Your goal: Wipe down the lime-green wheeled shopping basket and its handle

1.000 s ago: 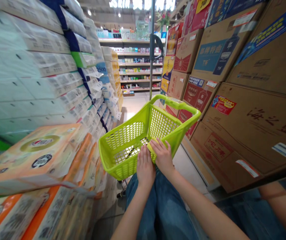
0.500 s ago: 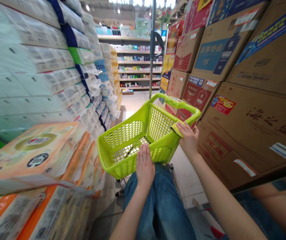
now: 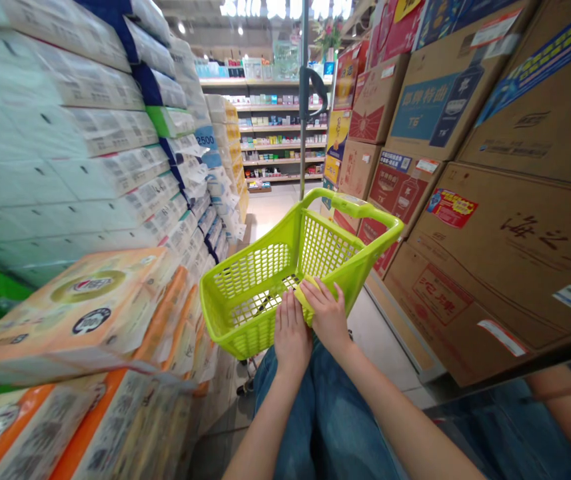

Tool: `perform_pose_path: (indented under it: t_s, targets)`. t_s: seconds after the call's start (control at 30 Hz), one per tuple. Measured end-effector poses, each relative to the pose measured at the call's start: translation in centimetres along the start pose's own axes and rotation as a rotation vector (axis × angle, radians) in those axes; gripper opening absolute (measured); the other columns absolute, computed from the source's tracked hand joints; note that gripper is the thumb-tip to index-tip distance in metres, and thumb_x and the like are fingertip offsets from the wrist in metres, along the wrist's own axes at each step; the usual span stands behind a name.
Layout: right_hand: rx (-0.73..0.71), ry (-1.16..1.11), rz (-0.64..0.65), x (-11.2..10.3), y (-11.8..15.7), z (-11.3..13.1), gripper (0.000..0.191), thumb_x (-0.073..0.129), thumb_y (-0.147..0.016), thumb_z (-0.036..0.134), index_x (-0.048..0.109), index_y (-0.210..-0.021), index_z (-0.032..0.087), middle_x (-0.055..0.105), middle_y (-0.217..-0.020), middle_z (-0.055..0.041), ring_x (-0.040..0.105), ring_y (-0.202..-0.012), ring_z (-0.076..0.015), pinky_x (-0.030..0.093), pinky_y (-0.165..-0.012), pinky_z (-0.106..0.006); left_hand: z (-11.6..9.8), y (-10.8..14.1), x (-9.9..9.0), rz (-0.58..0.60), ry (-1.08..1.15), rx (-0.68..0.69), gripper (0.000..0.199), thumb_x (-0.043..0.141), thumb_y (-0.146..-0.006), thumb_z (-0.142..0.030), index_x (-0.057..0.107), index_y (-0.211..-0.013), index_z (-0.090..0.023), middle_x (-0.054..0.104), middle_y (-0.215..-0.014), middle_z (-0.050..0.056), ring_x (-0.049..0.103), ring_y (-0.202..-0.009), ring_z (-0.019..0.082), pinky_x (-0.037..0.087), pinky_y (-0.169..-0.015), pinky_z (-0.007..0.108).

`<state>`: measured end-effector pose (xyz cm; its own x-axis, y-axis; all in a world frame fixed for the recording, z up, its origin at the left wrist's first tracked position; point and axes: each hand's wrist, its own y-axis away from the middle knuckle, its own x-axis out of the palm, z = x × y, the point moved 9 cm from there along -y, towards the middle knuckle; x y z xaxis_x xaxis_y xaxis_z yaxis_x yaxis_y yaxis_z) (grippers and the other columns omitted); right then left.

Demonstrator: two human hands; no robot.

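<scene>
A lime-green plastic shopping cart (image 3: 242, 341) with latticed walls stands tilted across my view, right in front of my knees. On its near rim lies my left hand (image 3: 292, 337), its fingers stretched flat and side by side, the thumb hidden. Close beside it, my right hand (image 3: 330, 320) presses a yellow cloth (image 3: 305, 305) against the same rim. The fingers cover much of the cloth. Through the lattice, the cart's basket shows nothing lying inside except dark parts of the frame below.
Wrapped tissue packs (image 3: 110, 167) are stacked high on the left, with orange packs (image 3: 100, 300) lower and nearer. Cardboard cartons (image 3: 515, 247) wall the right side. A grey pole (image 3: 303, 153) rises behind the cart, and stocked shelves (image 3: 285, 127) stand farther back.
My right hand has slid the yellow cloth along the near rim, from the handle end leftward to beside my left hand. The left hand stays in place on the rim.
</scene>
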<state>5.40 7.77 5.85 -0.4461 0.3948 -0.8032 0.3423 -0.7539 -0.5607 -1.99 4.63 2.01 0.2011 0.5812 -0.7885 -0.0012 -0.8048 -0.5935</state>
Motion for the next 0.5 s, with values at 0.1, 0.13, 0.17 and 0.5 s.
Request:
perform_pose_path:
  t_s: [0.1, 0.13, 0.17, 0.5]
  targets:
    - [-0.09, 0.045, 0.041, -1.2, -0.5, -1.9, 0.068, 0.045, -0.081, 0.002, 0.049, -0.143, 0.03, 0.056, -0.146, -0.002, 0.042, -0.141, -0.0218, 0.013, -0.118, -0.049, -0.1, -0.1, -0.3, 0.016, -0.001, -0.006, 0.08, 0.047, -0.085, -0.012, 0.013, -0.158, -0.008, 0.033, -0.16, 0.016, 0.025, -0.151, 0.027, 0.029, -0.122, 0.045]
    - [-0.099, 0.068, 0.042, -1.9, -0.8, -3.1, 0.069, 0.044, -0.081, 0.001, 0.049, -0.143, 0.03, 0.056, -0.146, -0.0017, 0.043, -0.141, -0.0215, 0.012, -0.118, -0.05, -0.1, -0.2, -0.4, 0.024, 0.004, -0.01, 0.081, 0.047, -0.084, -0.012, 0.013, -0.158, -0.009, 0.033, -0.161, 0.016, 0.025, -0.151, 0.026, 0.029, -0.122, 0.045]
    - [-0.093, 0.095, 0.031, -2.7, -1.2, -4.6, 0.069, 0.044, -0.08, 0.0, 0.05, -0.142, 0.03, 0.056, -0.146, -0.0016, 0.043, -0.14, -0.0215, 0.012, -0.118, -0.05, -0.1, -0.3, -0.5, 0.033, 0.011, -0.013, 0.082, 0.048, -0.084, -0.012, 0.013, -0.158, -0.009, 0.033, -0.161, 0.015, 0.025, -0.151, 0.026, 0.028, -0.122, 0.045]
    - [0.216, 0.209, -0.188, -6.7, -2.4, -11.0, 0.07, 0.044, -0.076, 0.002, 0.051, -0.141, 0.027, 0.057, -0.146, -0.0022, 0.039, -0.143, -0.0247, 0.017, -0.116, -0.053, -0.3, -0.4, -0.8, 0.052, 0.046, -0.038, 0.086, 0.05, -0.083, -0.012, 0.009, -0.158, -0.009, 0.032, -0.161, 0.016, 0.023, -0.152, 0.027, 0.026, -0.123, 0.046]
